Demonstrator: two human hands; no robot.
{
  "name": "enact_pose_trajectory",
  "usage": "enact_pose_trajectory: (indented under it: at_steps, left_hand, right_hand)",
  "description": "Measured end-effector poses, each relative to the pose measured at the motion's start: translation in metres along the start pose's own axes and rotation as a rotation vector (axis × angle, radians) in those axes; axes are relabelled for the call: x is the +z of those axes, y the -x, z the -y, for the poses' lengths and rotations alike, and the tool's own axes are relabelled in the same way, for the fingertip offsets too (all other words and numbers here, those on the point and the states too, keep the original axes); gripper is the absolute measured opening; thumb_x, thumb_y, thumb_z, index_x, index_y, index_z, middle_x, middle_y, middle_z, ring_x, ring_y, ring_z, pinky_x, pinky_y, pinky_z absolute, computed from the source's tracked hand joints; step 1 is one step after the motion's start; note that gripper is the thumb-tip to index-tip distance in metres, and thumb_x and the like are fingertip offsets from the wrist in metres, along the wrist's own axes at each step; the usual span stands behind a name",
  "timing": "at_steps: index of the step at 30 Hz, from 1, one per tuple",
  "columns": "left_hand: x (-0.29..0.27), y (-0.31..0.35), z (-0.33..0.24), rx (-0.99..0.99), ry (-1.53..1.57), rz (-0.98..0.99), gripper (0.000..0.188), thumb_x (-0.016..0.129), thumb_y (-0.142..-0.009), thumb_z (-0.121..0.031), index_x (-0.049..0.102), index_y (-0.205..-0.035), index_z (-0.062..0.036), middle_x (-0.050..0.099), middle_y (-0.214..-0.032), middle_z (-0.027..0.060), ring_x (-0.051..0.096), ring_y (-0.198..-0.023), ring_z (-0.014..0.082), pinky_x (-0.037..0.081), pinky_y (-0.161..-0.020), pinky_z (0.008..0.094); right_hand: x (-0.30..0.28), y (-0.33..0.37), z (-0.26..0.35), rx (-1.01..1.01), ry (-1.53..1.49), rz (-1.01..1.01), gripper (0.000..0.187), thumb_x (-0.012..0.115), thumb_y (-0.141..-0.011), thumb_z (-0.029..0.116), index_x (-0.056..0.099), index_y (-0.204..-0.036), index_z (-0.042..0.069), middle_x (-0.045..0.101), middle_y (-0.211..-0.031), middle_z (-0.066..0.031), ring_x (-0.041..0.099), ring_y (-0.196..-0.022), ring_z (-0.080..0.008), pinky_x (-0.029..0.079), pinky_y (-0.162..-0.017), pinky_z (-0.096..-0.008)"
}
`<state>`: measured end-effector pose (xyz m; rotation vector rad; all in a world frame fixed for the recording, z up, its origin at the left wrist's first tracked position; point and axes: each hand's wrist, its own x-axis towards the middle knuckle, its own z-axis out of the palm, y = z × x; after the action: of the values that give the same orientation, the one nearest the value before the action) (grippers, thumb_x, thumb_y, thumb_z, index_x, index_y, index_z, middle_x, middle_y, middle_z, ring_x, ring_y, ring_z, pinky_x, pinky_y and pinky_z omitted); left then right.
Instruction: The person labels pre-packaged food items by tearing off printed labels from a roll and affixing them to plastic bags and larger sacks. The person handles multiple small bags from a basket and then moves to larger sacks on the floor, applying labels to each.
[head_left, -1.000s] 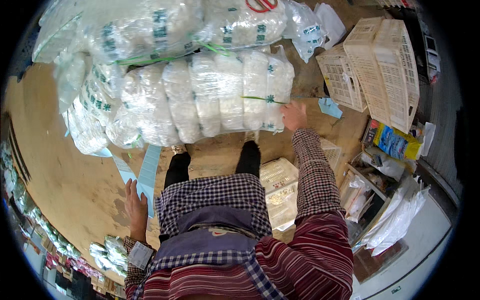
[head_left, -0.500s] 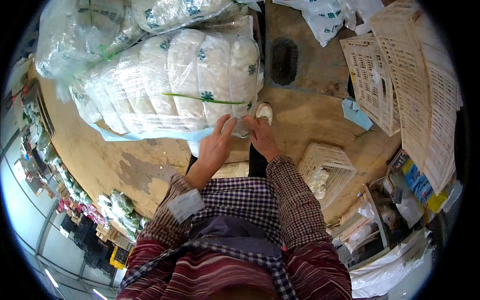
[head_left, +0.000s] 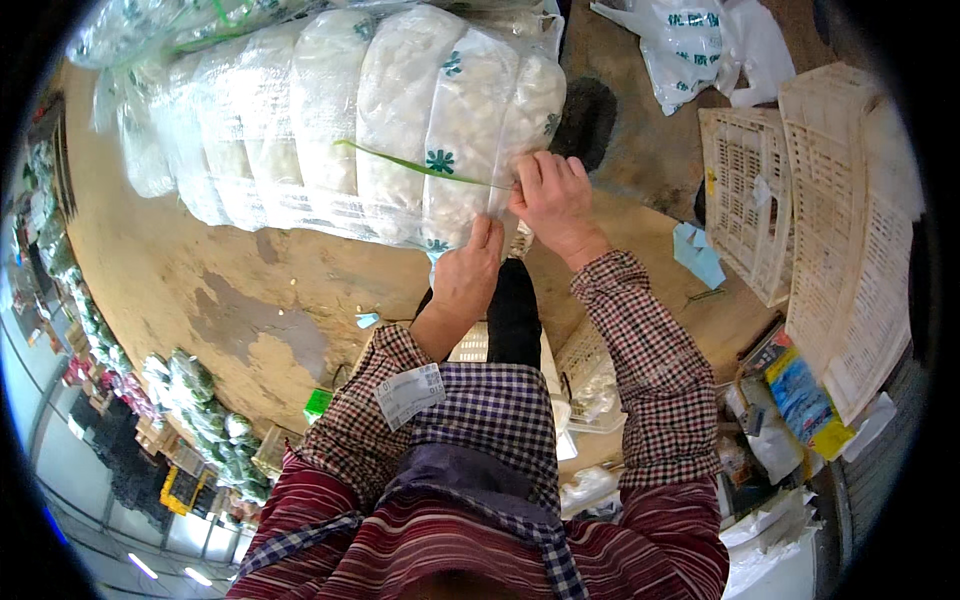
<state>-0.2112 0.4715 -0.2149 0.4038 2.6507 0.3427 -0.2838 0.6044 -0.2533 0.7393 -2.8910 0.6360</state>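
Note:
A long clear plastic bag packed with bulky white contents fills the upper left. Dark green emblems are printed on it. Across its right part lies a thin green strip, whose right end reaches my right hand. That hand is closed, fingers curled on the bag's near right end. My left hand is also closed, its fingertips pinching the bag's near edge, just left of my right hand. What exactly lies between the fingertips of each hand is partly hidden.
More filled plastic bags lie beyond. At right stand slatted plastic crates, with blue scraps on the floor beside them. White printed bags lie at the far right. Below my right arm is another crate.
My right hand has moved up and right along the bag's end and closed. The left hand has shifted slightly right. The blue sheet under the bag's near edge no longer shows there.

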Motion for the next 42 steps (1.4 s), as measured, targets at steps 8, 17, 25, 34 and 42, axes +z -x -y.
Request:
enact_pose_trajectory:
  at_steps: [8, 17, 25, 34, 42]
  left_hand:
    - [0.01, 0.004, 0.005, -0.021, -0.083, -0.064, 0.026, 0.05, -0.068, -0.008, 0.046, -0.092, 0.0006, 0.044, -0.089, 0.0099, 0.054, -0.046, 0.0164, 0.044, -0.038, 0.026]
    - [0.026, 0.009, -0.009, -0.189, -0.101, -0.157, 0.025, 0.05, -0.067, -0.01, 0.048, -0.09, 0.0008, 0.044, -0.088, 0.0101, 0.053, -0.043, 0.013, 0.044, -0.039, 0.0239]
    - [0.019, 0.013, -0.013, -0.273, 0.142, -0.105, 0.036, 0.05, -0.065, 0.0, 0.042, -0.1, -0.0012, 0.043, -0.097, 0.0117, 0.055, -0.054, 0.0225, 0.046, -0.047, 0.0269]
    - [-0.035, 0.094, -0.028, -0.499, 1.371, -0.572, 0.061, 0.055, -0.068, 0.009, 0.023, -0.119, -0.0024, 0.032, -0.118, 0.012, 0.052, -0.09, 0.0226, 0.048, -0.072, 0.0304]
    - [-0.08, 0.175, -0.041, -0.254, 1.272, -0.206, 0.053, 0.06, -0.066, 0.007, 0.035, -0.112, 0.0007, 0.041, -0.11, 0.0147, 0.04, -0.105, 0.0249, 0.037, -0.084, 0.0346]
  right_hand:
    - [-0.01, -0.032, -0.032, 0.466, 0.015, 0.174, 0.015, 0.055, -0.065, 0.013, 0.046, -0.071, 0.002, 0.052, -0.07, -0.0102, 0.055, -0.069, -0.0267, 0.041, -0.06, -0.036]
    - [-0.04, -0.046, 0.01, -0.189, -0.164, 0.035, 0.042, 0.064, -0.055, 0.026, 0.05, -0.091, 0.011, 0.048, -0.089, -0.007, 0.045, -0.087, -0.0217, 0.033, -0.073, -0.0365]
    - [-0.04, -0.096, -0.075, 0.105, -0.056, 0.149, 0.029, 0.058, -0.061, 0.017, 0.052, -0.087, 0.007, 0.052, -0.076, -0.0042, 0.051, -0.076, -0.0197, 0.04, -0.064, -0.0361]
    - [-0.072, 0.062, 0.028, 0.964, -1.133, 0.65, 0.027, 0.04, -0.081, 0.023, 0.06, -0.081, 0.005, 0.055, -0.083, -0.0076, 0.051, -0.08, -0.0188, 0.039, -0.073, -0.0323]
    - [-0.027, 0.065, 0.137, 1.37, -2.444, 0.733, 0.053, 0.029, -0.086, 0.044, 0.039, -0.115, 0.001, 0.052, -0.102, -0.016, 0.052, -0.088, -0.0219, 0.043, -0.077, -0.0327]
